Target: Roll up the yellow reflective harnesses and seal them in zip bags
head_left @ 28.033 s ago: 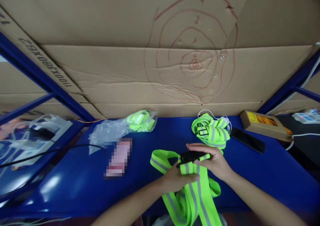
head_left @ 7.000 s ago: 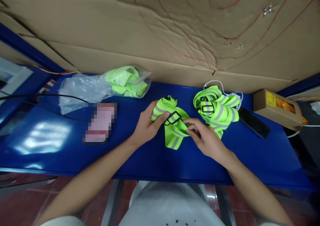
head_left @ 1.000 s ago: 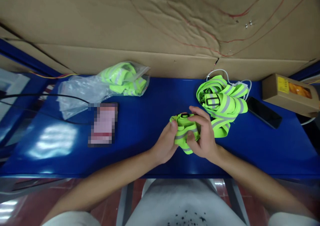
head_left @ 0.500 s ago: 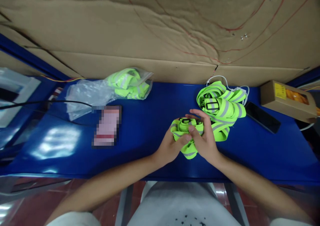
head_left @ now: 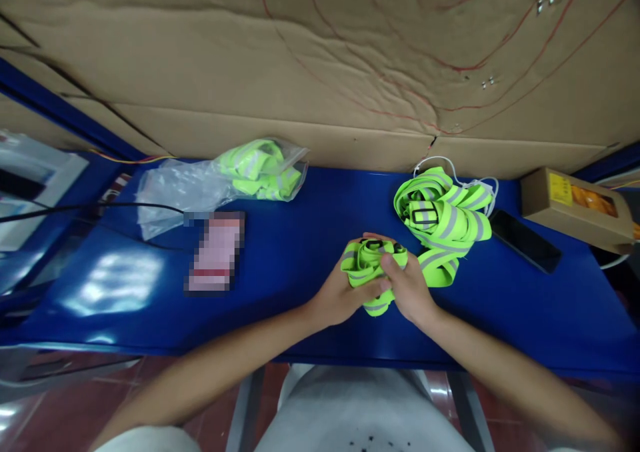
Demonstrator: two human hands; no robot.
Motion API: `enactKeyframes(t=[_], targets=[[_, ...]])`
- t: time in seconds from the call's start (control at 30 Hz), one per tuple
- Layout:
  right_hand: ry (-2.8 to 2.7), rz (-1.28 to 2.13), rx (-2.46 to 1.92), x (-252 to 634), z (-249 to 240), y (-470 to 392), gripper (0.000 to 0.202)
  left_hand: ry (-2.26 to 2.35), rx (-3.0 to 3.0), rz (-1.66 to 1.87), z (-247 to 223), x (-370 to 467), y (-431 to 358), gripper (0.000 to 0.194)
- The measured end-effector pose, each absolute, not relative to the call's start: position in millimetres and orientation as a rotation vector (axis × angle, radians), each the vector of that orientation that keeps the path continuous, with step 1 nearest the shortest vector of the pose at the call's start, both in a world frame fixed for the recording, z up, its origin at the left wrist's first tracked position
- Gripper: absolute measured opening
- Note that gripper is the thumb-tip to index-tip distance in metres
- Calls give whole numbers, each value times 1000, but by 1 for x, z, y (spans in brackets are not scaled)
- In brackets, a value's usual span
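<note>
Between my two hands is a bundled neon-yellow reflective strap with grey stripes and dark buckle parts. My left hand wraps it from the left, thumb pressed across its front. On the other side my right hand grips it, the thumb on top and the other fingers mostly hidden behind. A short end of the strap hangs below the thumbs. Just beyond my right hand lies a loose pile of similar reflective straps with a black buckle showing.
A clear plastic bag holding yellow straps lies at the back left of the blue table. Nearer is a phone with a blurred pink screen. At right are a dark phone, a cardboard box and a white cable.
The fingers of my right hand, raised and stretched out before, have curled down around the bundle. The bundle looks gathered a little tighter. The straps on the table stay where they were.
</note>
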State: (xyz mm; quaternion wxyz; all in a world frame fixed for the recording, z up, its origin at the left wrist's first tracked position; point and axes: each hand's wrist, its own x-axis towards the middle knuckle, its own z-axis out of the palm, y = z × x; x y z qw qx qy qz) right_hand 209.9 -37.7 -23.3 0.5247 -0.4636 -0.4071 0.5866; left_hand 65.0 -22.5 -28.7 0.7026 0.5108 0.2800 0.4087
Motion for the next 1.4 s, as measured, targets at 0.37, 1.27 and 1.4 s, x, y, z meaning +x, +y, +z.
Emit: enactKeyframes(t=[0.37, 1.27, 1.4], targets=[[-753, 1729, -974, 212, -22, -39, 70, 681, 1013, 916, -19, 67, -16, 43], [-751, 1295, -1309, 233, -22, -27, 45, 1448, 2007, 1022, 10, -71, 22, 33], [-731, 1330, -1349, 231, -22, -24, 48, 2150, 2004, 1014, 17, -134, 46, 78]])
